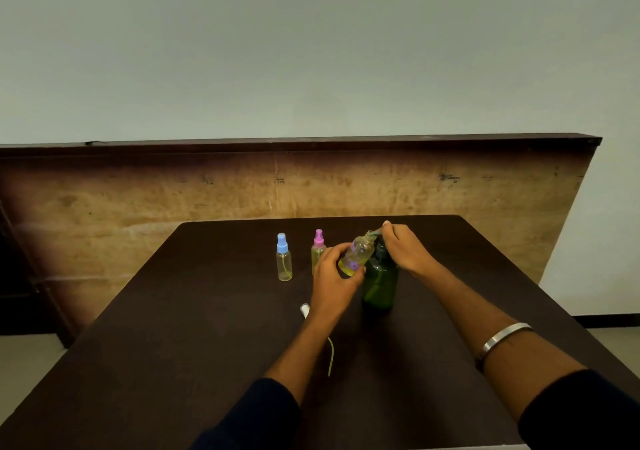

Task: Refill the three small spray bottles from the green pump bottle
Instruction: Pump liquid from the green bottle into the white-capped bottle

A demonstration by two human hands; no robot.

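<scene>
My left hand grips an uncapped small clear bottle with purple flower marks, tilted so its open neck meets the spout of the green pump bottle. My right hand rests curled over the pump head of the green bottle, which stands on the dark table. A blue-capped spray bottle and a pink-capped spray bottle stand upright to the left. The removed white spray cap with its thin tube lies on the table under my left forearm, partly hidden.
A wooden board stands upright behind the table's far edge. The table's right edge runs diagonally past my right forearm, which wears a metal bangle.
</scene>
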